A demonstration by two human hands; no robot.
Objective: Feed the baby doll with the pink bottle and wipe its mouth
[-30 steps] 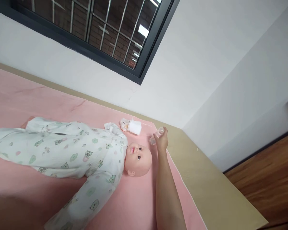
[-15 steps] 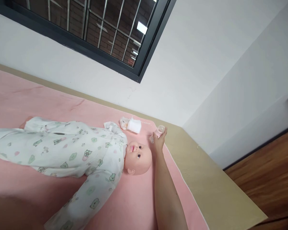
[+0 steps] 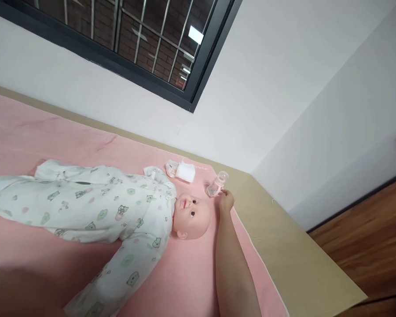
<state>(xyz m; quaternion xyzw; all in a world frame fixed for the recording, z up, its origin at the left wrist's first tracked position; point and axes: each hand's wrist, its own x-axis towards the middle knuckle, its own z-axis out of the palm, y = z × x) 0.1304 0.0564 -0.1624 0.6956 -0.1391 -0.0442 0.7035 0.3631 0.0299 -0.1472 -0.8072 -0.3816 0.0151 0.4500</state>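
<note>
Pink mat (image 3: 181, 273), doll (image 3: 102, 202) on it; right hand (image 3: 227, 201) touching clear bottle (image 3: 217, 183)

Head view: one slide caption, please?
Right hand at a clear and pink baby bottle, beside a bald doll in white printed clothing on a pink sheet.

Dark-framed window (image 3: 128, 39) with metal bars (image 3: 160, 39), brick wall (image 3: 165, 62) beyond, white room walls (image 3: 284, 79), wood-grained panel (image 3: 366, 229) at right

White sleepsuit (image 3: 86, 202) with green bear print, pink mat (image 3: 185, 277), clear-and-pink bottle (image 3: 217, 184)
</note>
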